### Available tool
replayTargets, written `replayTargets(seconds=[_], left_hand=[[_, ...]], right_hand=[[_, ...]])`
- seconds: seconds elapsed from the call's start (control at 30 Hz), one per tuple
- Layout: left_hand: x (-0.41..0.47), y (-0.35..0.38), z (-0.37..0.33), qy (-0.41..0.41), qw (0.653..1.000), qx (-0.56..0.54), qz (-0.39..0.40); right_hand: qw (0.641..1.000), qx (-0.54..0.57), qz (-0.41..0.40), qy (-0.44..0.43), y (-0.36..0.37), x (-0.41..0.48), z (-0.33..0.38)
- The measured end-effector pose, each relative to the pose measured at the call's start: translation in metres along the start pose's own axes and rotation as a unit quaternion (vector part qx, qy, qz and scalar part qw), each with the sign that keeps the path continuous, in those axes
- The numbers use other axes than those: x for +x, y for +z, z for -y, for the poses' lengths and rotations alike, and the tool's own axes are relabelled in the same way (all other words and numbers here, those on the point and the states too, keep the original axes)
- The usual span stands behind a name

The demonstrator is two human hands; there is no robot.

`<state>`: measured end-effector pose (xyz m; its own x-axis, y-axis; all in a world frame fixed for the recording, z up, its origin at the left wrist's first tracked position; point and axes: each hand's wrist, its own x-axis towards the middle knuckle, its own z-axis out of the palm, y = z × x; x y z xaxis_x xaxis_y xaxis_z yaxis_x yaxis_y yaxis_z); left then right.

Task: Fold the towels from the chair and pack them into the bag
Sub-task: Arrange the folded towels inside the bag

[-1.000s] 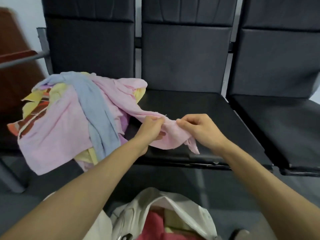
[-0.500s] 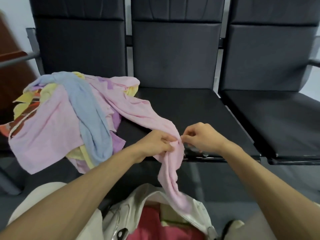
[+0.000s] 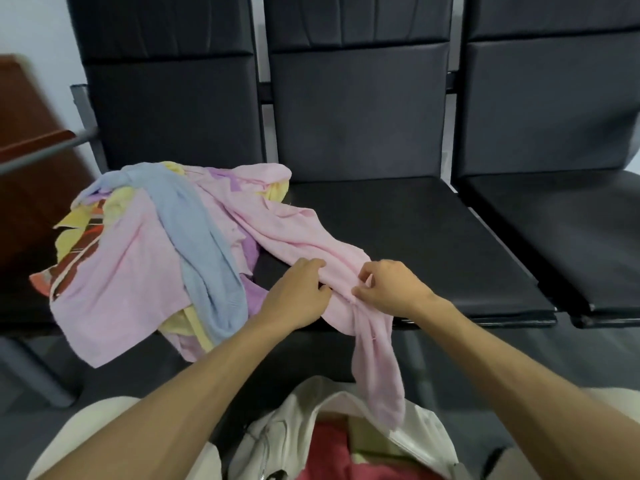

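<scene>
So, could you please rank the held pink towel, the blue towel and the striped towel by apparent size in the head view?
1. held pink towel
2. blue towel, fairly close to it
3. striped towel, mostly covered, so only its visible part counts

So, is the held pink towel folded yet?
No, the pink towel hangs loose from the left hand and right hand over the bag.
</scene>
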<state>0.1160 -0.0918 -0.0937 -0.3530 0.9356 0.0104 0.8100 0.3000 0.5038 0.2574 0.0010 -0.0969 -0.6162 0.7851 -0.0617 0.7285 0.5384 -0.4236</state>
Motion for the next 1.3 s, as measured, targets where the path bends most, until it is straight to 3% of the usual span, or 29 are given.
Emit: replayTargets(seconds=[0.13, 0.2, 0.47, 0.67, 0.8, 1.0, 1.17, 1.3], left_hand=[[0.009, 0.005, 0.004, -0.025, 1.000, 0.015, -0.003], [0.011, 0.008, 0.004, -0.028, 1.000, 0.008, -0.002], [0.008, 0.022, 0.002, 0.004, 0.993, 0.114, -0.026], [0.005, 0.013, 0.006, -0.003, 0.998, 0.052, -0.021], [0.001, 0.003, 0.012, -0.023, 0.999, -0.023, -0.026], [0.001, -0.016, 0.025, -0.051, 0.984, -0.145, -0.093], [0.001, -0.020, 0.015, -0.038, 0.976, -0.169, -0.131], [-0.001, -0.013, 0.002, -0.019, 0.970, -0.209, -0.125]], right_hand=[[0.996, 0.000, 0.068, -0.066, -0.001, -0.012, -0.003], [0.995, 0.013, 0.086, -0.052, -0.007, -0.019, -0.006], [0.998, -0.021, -0.008, 0.062, -0.007, -0.020, -0.014], [0.998, -0.005, -0.010, 0.067, 0.008, -0.006, 0.000], [0.991, 0.111, 0.015, 0.079, 0.007, 0.002, 0.003], [0.908, 0.411, -0.014, 0.075, -0.017, -0.006, 0.001], [0.837, 0.542, -0.031, 0.064, -0.033, -0.023, -0.006], [0.803, 0.590, -0.040, 0.074, -0.037, -0.028, -0.009]])
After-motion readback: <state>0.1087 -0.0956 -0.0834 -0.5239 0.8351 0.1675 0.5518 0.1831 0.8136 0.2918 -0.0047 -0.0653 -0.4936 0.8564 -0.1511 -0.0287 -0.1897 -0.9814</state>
